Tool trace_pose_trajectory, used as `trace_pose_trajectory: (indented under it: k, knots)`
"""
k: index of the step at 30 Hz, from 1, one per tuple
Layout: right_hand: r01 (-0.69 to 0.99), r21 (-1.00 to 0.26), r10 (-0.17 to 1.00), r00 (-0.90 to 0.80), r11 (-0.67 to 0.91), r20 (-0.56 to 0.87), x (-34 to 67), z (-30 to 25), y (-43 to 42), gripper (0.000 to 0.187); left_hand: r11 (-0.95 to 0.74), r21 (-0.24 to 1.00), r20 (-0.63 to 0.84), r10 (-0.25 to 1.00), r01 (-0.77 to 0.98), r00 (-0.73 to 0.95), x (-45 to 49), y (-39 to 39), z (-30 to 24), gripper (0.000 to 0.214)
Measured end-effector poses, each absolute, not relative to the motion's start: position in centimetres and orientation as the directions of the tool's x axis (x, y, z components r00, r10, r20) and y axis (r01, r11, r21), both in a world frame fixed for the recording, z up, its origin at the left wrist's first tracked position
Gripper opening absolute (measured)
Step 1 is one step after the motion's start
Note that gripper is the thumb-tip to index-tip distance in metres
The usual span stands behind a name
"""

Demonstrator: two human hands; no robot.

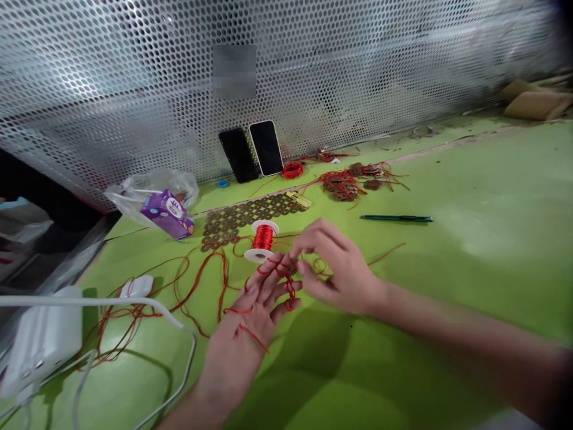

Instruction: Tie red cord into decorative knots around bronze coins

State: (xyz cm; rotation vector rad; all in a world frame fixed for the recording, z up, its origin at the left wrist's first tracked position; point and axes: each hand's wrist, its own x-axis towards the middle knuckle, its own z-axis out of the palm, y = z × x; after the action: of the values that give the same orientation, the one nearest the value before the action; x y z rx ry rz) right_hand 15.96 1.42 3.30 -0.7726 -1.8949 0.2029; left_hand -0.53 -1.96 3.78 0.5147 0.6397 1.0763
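My left hand [250, 325] is held over the green table [470, 251], fingers stretched out, with red cord [286, 280] wound round the fingers and across the back of the hand. My right hand [335, 269] is closed in a pinch on the red cord at my left fingertips. Just behind the hands stands a white spool of red cord [262, 240]. Loose red cord [179, 292] trails off to the left over the table.
A mat of linked dark coins [246, 216] lies behind the spool. Two phones [253, 150] lean on the perforated metal wall. A purple box [168, 214], a green pen [396, 218], piles of coins with red cord [351, 179] and a white power adapter [42, 337] with cable are around.
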Motion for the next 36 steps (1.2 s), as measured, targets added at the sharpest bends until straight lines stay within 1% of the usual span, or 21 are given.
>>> trace_pose_trajectory:
  k: [2, 4, 10, 13, 15, 16, 19, 22, 24, 25, 27, 29, 32, 36]
  knots:
    - [0.516, -0.326, 0.525, -0.304, 0.792, 0.795, 15.3, 3.9, 0.8, 0.005, 0.342, 0.717, -0.216, 0.937, -0.607, 0.274, -0.4, -2.0, 3.5, 0.023]
    - [0.575, -0.273, 0.529, -0.341, 0.771, 0.777, 14.8, 4.1, 0.4, 0.006, 0.311, 0.761, -0.215, 0.949, -0.569, 0.232, -0.2, -2.1, 3.2, 0.020]
    - [0.606, -0.369, 0.636, -0.309, 0.704, 0.707, 14.4, 3.8, 0.3, 0.008, 0.292, 0.818, -0.232, 0.956, -0.496, 0.179, -0.4, -2.4, 2.0, 0.022]
    - [0.615, -0.392, 0.655, -0.282, 0.684, 0.701, 14.4, 3.9, 0.2, 0.008, 0.321, 0.859, -0.301, 0.947, -0.399, 0.113, -0.8, -2.8, 1.4, 0.031]
    - [0.620, -0.392, 0.659, -0.279, 0.679, 0.699, 14.3, 4.0, 0.1, 0.009, 0.352, 0.873, -0.341, 0.935, -0.339, 0.095, -0.9, -3.1, 1.3, 0.032]
    - [0.623, -0.391, 0.659, -0.278, 0.678, 0.699, 14.3, 4.1, 0.0, 0.010, 0.355, 0.872, -0.342, 0.934, -0.337, 0.101, -0.9, -3.1, 1.4, 0.032]
    - [0.608, -0.409, 0.662, -0.270, 0.680, 0.699, 14.4, 4.2, 0.1, 0.011, 0.310, 0.860, -0.268, 0.951, -0.405, 0.156, -0.5, -2.8, 2.1, 0.027]
    - [0.577, -0.478, 0.695, -0.232, 0.662, 0.681, 14.7, 4.3, 0.3, 0.009, 0.276, 0.829, -0.190, 0.957, -0.487, 0.220, -0.1, -2.4, 3.1, 0.017]
    - [0.563, -0.542, 0.742, -0.209, 0.624, 0.637, 14.9, 4.3, 0.4, 0.008, 0.298, 0.792, -0.185, 0.949, -0.532, 0.255, 0.0, -2.2, 3.6, 0.009]
    - [0.556, -0.572, 0.766, -0.205, 0.603, 0.609, 15.0, 4.3, 0.4, 0.008, 0.318, 0.771, -0.193, 0.942, -0.552, 0.273, -0.1, -2.1, 3.8, 0.009]
    - [0.537, -0.613, 0.795, -0.209, 0.580, 0.569, 15.1, 4.3, 0.4, 0.008, 0.361, 0.729, -0.218, 0.928, -0.581, 0.303, -0.2, -2.0, 4.1, 0.014]
    - [0.513, -0.627, 0.795, -0.212, 0.586, 0.569, 15.3, 4.4, 0.5, 0.009, 0.403, 0.684, -0.245, 0.912, -0.608, 0.328, -0.4, -2.0, 4.2, 0.017]
    - [0.520, -0.594, 0.765, -0.208, 0.614, 0.609, 15.5, 4.5, 0.4, 0.011, 0.437, 0.626, -0.267, 0.898, -0.646, 0.349, -0.6, -2.1, 4.4, 0.025]
    - [0.580, -0.466, 0.700, -0.276, 0.668, 0.659, 15.7, 4.5, 0.3, 0.013, 0.436, 0.611, -0.245, 0.898, -0.661, 0.366, -0.7, -2.1, 4.3, 0.031]
